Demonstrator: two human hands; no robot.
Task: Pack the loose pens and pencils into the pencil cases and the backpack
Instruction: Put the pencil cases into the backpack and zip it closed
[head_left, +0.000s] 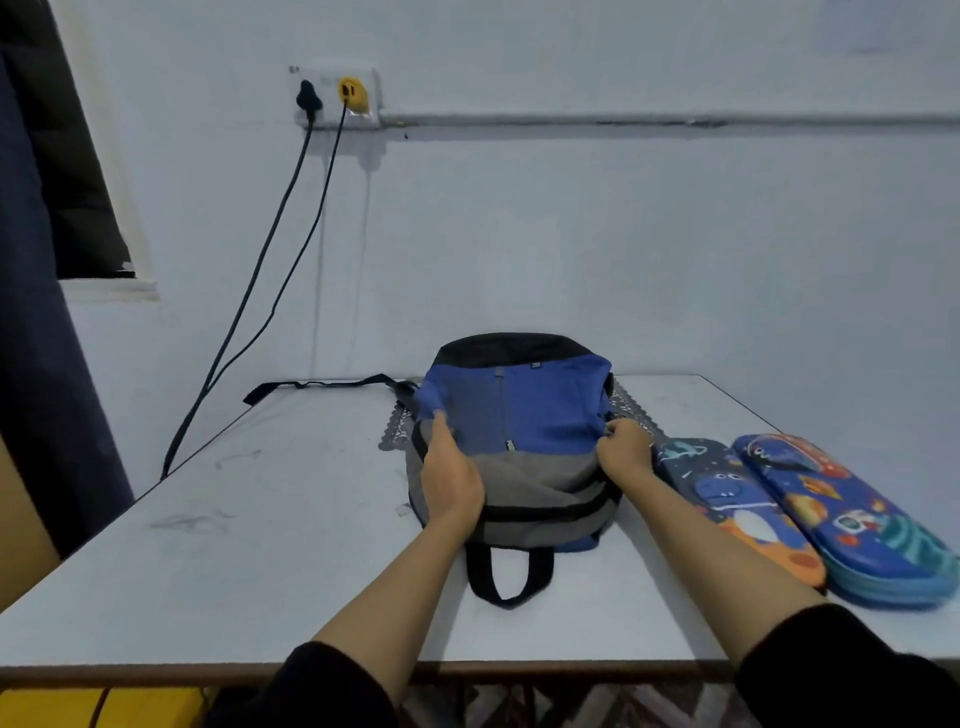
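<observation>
Head camera looked down along two bare forearms in black sleeves (332, 686) that reached out over the table. Left hand (451, 480) lay palm-down on the left side of the backpack (540, 415), its fingers nearly straight and their tips against the fold where blue cloth met grey. Right hand (625, 448) was at the bag's right edge, fingers curled and pinching the cloth there; what exactly sat between them was too small to tell. The backpack lay flat near the middle of the white table (249, 551), its black carry loop toward the person, one strap trailing off to the left, and a lacy grey mat (394, 434) partly under it. Just right of the bag lay a dark pencil case (724, 491) and, touching it, a blue pencil case (857, 530), both closed. Behind stood a pale wall with a socket plate (336, 96), two plugs and black cables (270, 249) hanging down, a pipe (623, 120) running right, and a dark window (67, 156) at the left.
</observation>
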